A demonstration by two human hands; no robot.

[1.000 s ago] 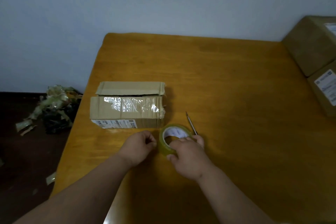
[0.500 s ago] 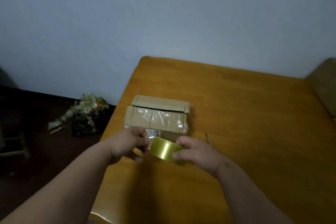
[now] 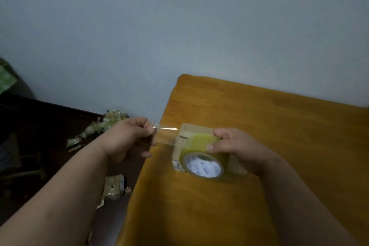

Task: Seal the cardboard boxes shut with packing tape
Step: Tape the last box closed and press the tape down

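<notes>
Right hand [image 3: 235, 146] grips tape roll [image 3: 201, 158] over cardboard box [image 3: 196, 129]; left hand [image 3: 127, 138] fingers pinch tape end [image 3: 164, 136].

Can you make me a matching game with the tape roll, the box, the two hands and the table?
Things:
1. tape roll
2. cardboard box
3. left hand
4. table

States:
a. pinches the clear tape strip
b. orange-brown wood
c. gripped by the right hand
d. sits on the table behind the roll

Pairs: 1-c, 2-d, 3-a, 4-b
</notes>
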